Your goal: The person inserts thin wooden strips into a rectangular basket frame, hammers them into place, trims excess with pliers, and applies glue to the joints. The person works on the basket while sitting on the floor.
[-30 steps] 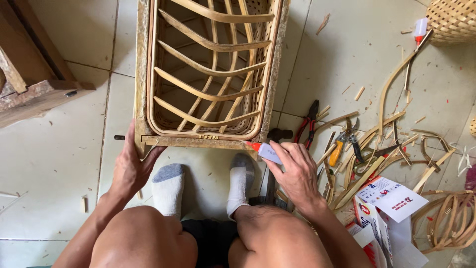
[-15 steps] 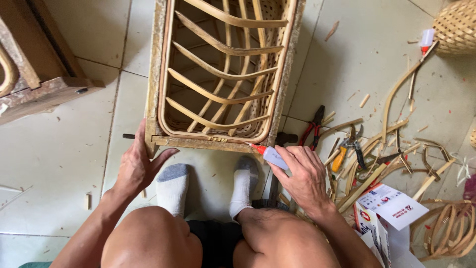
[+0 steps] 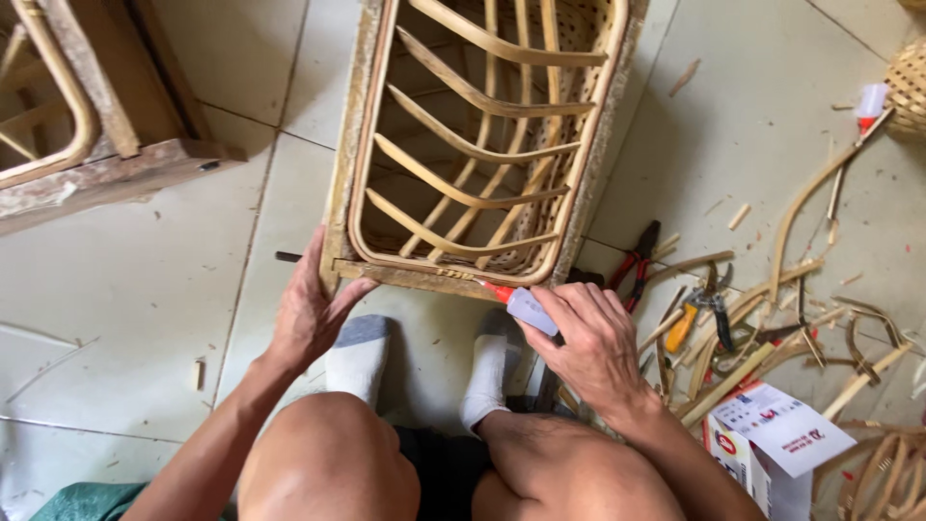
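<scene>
- Red-handled pliers (image 3: 637, 259) are lying on the tiled floor (image 3: 116, 289) just right of the frame's near corner; yellow-handled cutters (image 3: 696, 314) are sitting among scattered cane offcuts (image 3: 772, 338) further right.
- A small printed carton (image 3: 772, 439) is standing open near the right forearm.
- A wooden piece (image 3: 125, 164) is resting at the upper left, well apart from the hands.
- Two feet in white-and-grey socks (image 3: 362, 357) are resting just below the frame's near edge.
- The rattan frame (image 3: 473, 154), a box of curved cane slats with a woven back, is lying on the floor directly ahead.
- The left hand (image 3: 309, 309) is gripping the frame's near left corner, fingers wrapped over the rail.
- The right hand (image 3: 593, 342) is pinching a small glue tube (image 3: 521, 307), its red nozzle touching the near rail.
</scene>
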